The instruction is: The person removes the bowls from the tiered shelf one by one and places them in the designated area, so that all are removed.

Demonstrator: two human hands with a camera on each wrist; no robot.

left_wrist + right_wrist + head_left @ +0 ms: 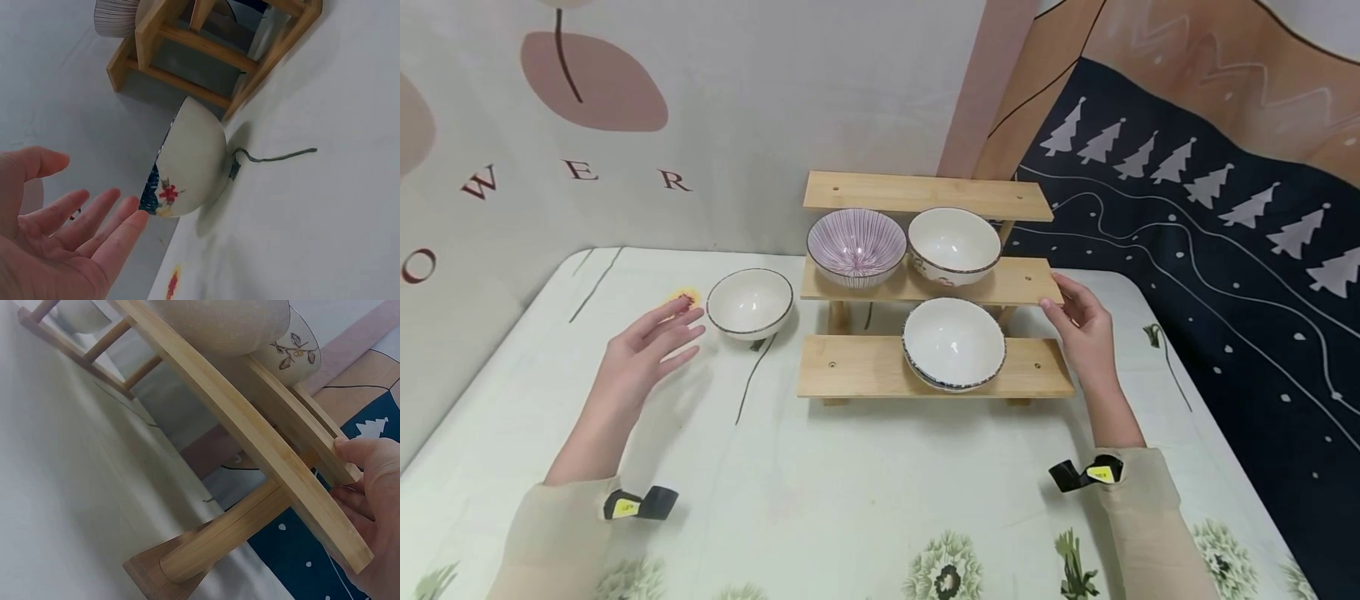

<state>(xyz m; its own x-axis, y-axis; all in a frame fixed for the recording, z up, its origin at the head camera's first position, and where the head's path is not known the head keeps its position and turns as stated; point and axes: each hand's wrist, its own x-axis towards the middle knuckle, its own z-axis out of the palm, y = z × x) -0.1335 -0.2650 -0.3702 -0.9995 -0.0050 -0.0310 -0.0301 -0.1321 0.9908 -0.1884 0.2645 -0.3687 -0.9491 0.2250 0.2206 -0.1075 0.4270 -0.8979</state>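
Left of the tiered wooden rack point(853, 368), with left hand point(658, 343) spread and unladen: the red-flowered bowl point(197, 156), likely light, stiff, slick, breakable; best cupped beneath the rim. At the rack's right end, with right hand point(1084, 329): pinching the middle shelf point(919, 292). Farther, on that shelf: purple-striped bowl point(857, 246).

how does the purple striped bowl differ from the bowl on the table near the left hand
Inside, the purple striped bowl has purple lines fanning out from its centre, while the table bowl is plain white.
The purple striped bowl sits on the middle shelf; the table bowl stands on the tablecloth.
Both are upright and empty, with a dark rim.
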